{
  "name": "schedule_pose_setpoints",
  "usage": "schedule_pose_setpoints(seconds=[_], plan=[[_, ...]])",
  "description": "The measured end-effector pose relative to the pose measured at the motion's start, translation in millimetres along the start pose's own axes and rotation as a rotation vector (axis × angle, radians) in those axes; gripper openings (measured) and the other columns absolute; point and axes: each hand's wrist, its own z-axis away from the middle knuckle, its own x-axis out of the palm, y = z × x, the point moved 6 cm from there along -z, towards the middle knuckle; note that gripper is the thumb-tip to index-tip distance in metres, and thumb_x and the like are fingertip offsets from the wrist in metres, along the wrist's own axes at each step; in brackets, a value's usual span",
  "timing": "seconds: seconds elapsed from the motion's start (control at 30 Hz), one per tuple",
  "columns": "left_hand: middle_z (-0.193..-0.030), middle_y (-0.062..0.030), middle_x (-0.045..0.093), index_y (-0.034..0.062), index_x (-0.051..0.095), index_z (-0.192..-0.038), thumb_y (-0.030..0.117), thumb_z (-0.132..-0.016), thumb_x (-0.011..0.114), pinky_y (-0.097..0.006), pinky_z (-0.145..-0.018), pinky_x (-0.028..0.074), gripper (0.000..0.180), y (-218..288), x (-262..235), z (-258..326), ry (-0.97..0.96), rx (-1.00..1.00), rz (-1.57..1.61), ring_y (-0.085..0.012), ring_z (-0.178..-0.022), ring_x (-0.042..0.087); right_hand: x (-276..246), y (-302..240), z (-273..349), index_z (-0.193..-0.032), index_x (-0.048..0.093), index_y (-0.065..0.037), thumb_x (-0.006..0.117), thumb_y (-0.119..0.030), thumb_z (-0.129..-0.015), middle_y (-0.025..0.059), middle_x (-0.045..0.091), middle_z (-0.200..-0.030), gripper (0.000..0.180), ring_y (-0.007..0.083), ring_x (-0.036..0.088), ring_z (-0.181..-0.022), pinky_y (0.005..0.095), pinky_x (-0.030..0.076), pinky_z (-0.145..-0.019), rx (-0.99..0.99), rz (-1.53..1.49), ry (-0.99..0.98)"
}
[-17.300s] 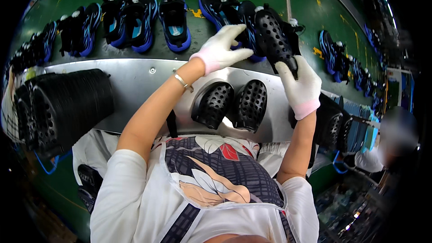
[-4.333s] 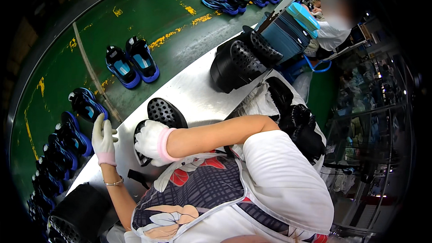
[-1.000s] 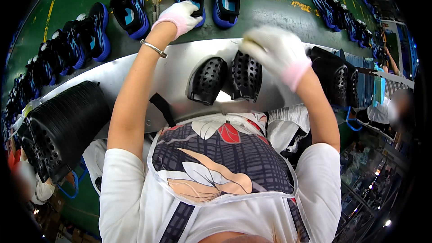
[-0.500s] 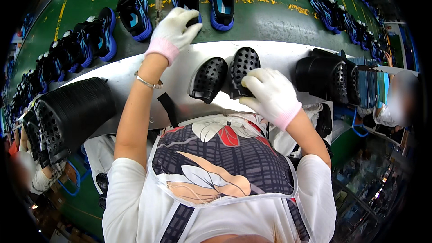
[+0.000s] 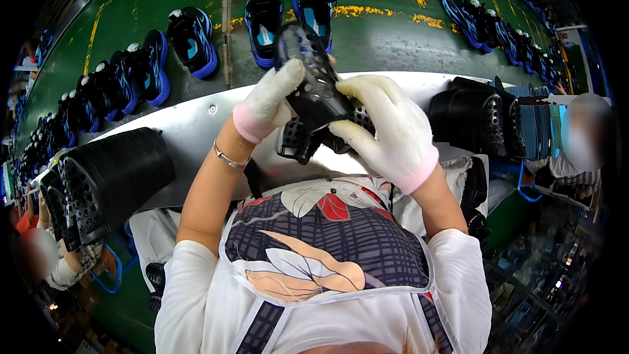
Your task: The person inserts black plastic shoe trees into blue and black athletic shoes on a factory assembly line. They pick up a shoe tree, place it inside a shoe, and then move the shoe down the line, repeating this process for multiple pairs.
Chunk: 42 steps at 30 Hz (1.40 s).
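Green conveyor belting [image 5: 393,46] fills the upper part of the view, marked with worn yellow paint and crossed by a narrow seam near its middle. Blue and black shoes are carried on it: a close pair [image 5: 288,10] straight ahead, a long row [image 5: 124,78] curving away on the left, and another row [image 5: 498,26] on the right. Along the belt's near edge runs a bare metal bench [image 5: 190,137], dull grey and reflective, with a small fastener visible in its surface.

On the bench, at the left, a large stack of black perforated soles [image 5: 111,180] lies on its side. At the right, a second stack of black soles [image 5: 475,121] is seen, with a bundle of blue pieces [image 5: 537,128] just beside it. Blurred figures of other people are seen at the far left and far right edges, and the area below the bench is dark and cluttered.

A black perforated sole [image 5: 314,85] is held up above the bench, tilted, between both gloved hands. The left hand [image 5: 268,101], in a white glove with a pink cuff, is closed on the sole's left edge. The right hand [image 5: 386,128], gloved alike, is clasped around its lower right part. Another black perforated sole [image 5: 295,141] lies on the bench just below the held one, partly hidden by it. A thin bracelet [image 5: 228,157] is worn on the left wrist.
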Motion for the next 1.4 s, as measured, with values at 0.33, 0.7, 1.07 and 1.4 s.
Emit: schedule_pose_setpoints(seconds=[0.33,0.7,1.07,1.4], plan=[[-0.099,-0.0018,0.061,0.0063,0.054,-0.112,0.018,-0.093,0.063,-0.03,-0.083,0.05,0.024,5.0,-22.6,-15.5,0.36,0.164,-0.136,-0.0115,-0.091,0.059,34.1,43.8,-11.4,-0.086,0.057,-0.006,0.067,-0.038,-0.083,0.0139,0.063,-0.074,0.034,0.032,0.064,-0.068,0.0421,0.05,-0.06,0.325,0.09,-0.102],[-0.119,-0.0151,0.053,-0.0015,0.055,-0.119,0.034,-0.084,0.071,-0.032,-0.084,0.051,0.053,9.4,-61.0,-36.8,0.459,0.092,-1.047,-0.0214,-0.094,0.063,32.1,111.5,-38.0,-0.087,0.064,-0.003,0.066,-0.037,-0.081,0.0156,0.062,-0.068,0.035,0.031,0.064,-0.065,0.0377,0.05,-0.062,0.502,-0.018,-0.165],[-0.107,-0.0087,0.059,0.0083,0.067,-0.099,0.021,-0.083,0.066,-0.043,-0.086,0.049,0.021,-8.2,-75.5,-87.2,0.482,0.259,-1.55,-0.0323,-0.099,0.057,17.2,131.4,-142.8,-0.082,0.067,0.004,0.057,-0.041,-0.076,0.0239,0.062,-0.073,0.047,0.0354,0.063,-0.07,0.0401,0.05,-0.068,0.341,0.276,-0.559],[-0.107,-0.0122,0.062,0.0092,0.066,-0.103,0.027,-0.088,0.061,-0.045,-0.085,0.051,0.024,-11.6,-77.9,-102.8,0.403,0.059,-1.572,-0.0335,-0.098,0.06,90.8,162.5,-169.3,-0.092,0.068,0.002,0.054,-0.037,-0.081,0.0244,0.067,-0.089,0.043,0.0384,0.065,-0.087,0.0421,0.052,-0.081,0.405,0.491,-0.663]])
